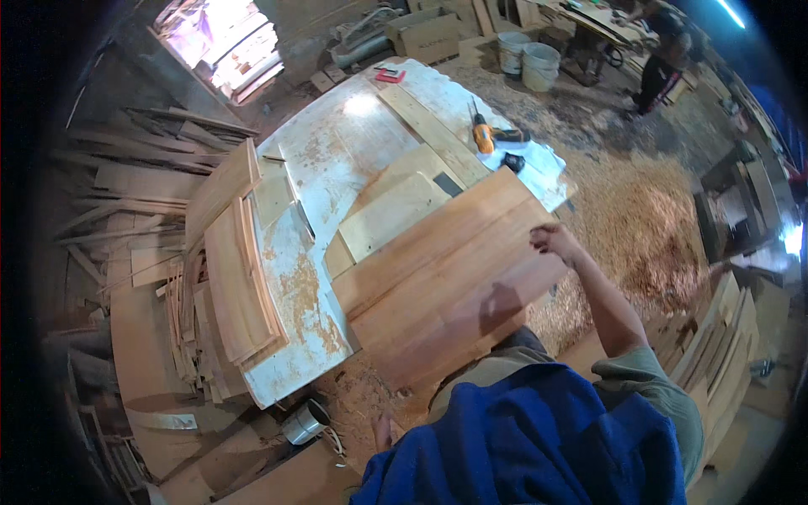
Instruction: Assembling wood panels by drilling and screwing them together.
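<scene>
A wide reddish wooden panel (446, 269) lies at a slant across the near right part of the white-topped table (311, 353), reaching past its edge toward my body. Over the panel's right end is my right hand (553, 242), its fingers curled in; whether anything small is between them is hidden. A shadow of a hand falls on the panel's near half. My left hand (383, 431) hangs low by my body, below the panel's near left corner, mostly hidden with its fingers unclear. Beyond the panel lie a pale thin board (394, 217) and a long plank (433, 139).
An orange and black cordless drill (482, 135) rests on the table's far right. Stacked panels (240, 286) line its left edge. A metal can (305, 422) stands near the front corner. Sawdust (648, 227) is heaped at right; another person (661, 63) is at far right.
</scene>
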The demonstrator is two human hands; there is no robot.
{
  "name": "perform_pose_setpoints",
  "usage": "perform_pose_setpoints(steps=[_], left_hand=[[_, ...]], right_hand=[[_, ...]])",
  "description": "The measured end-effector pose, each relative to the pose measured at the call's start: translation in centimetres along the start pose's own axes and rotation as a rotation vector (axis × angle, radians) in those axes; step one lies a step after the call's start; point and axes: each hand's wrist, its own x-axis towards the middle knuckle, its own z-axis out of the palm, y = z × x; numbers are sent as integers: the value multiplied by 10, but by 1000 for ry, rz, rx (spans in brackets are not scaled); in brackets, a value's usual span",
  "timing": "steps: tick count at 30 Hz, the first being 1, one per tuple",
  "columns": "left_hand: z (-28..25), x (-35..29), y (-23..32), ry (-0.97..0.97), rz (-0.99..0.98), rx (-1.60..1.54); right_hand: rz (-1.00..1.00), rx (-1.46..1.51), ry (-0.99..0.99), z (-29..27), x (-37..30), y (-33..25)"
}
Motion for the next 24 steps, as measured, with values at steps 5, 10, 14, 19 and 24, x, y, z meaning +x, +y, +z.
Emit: perform_pose_setpoints(steps=[5, 10, 14, 19, 24], left_hand=[[-16, -133, -54, 77, -493, 199], [21, -293, -66, -108, -484, 711], [77, -414, -15, 43, -752, 469], [99, -466, 11, 133, -900, 355], [99, -456, 14, 14, -780, 448]], right_hand=[[-349, -633, 312, -39, 142, -6], [-471, -1101, 229, -132, 241, 11], [-324, -1393, 83, -122, 257, -10], [-186, -1570, 118, -160, 288, -12], [-173, -1625, 200, -174, 239, -75]])
